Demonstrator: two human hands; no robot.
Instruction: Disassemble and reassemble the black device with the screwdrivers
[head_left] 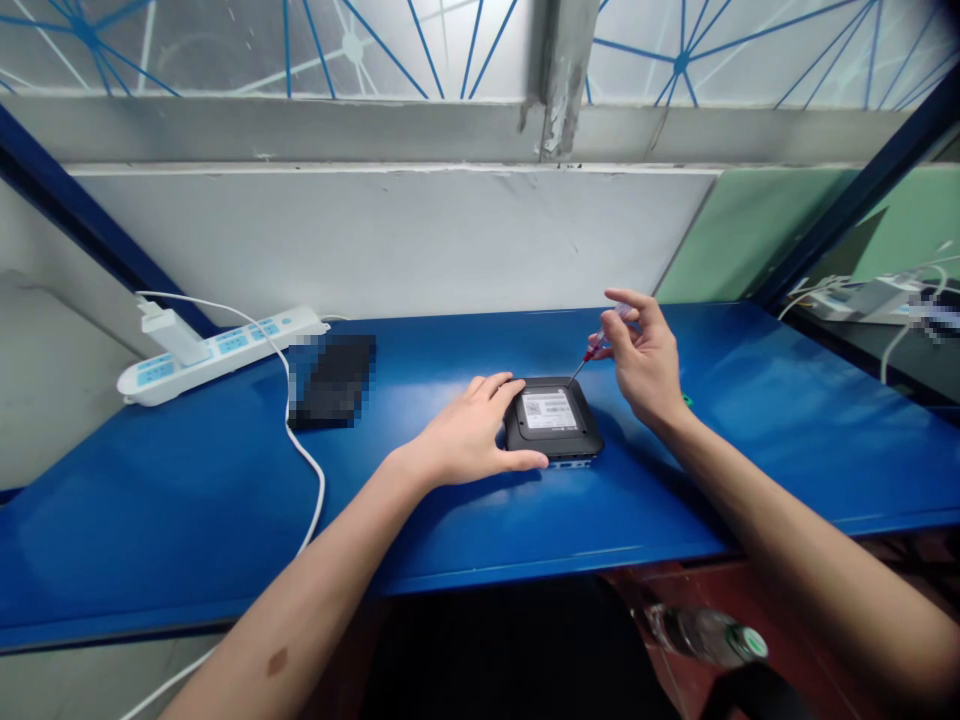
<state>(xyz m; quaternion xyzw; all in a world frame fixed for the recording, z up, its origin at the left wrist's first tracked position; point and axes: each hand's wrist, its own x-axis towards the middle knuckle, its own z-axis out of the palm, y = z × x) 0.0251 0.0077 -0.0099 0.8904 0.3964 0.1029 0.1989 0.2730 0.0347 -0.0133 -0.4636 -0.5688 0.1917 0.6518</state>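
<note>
A small black box-shaped device (551,442) with rounded corners lies on the blue table, a white printed label (550,410) on its upper face. My left hand (476,430) grips it from the left, with the thumb along the near edge and the fingers over the far left corner. In my right hand (645,350) is a screwdriver (592,350) with a clear and red handle, held at a slant. Its thin shaft points down to the far right part of the device, and the tip appears to touch there.
On the left stands a white power strip (225,350) with a plugged-in white charger (174,335). A white cable (319,470) runs across the blue table (187,500). Near it lies a dark, pixelated flat object (334,385). A plastic bottle (709,635) is below the table.
</note>
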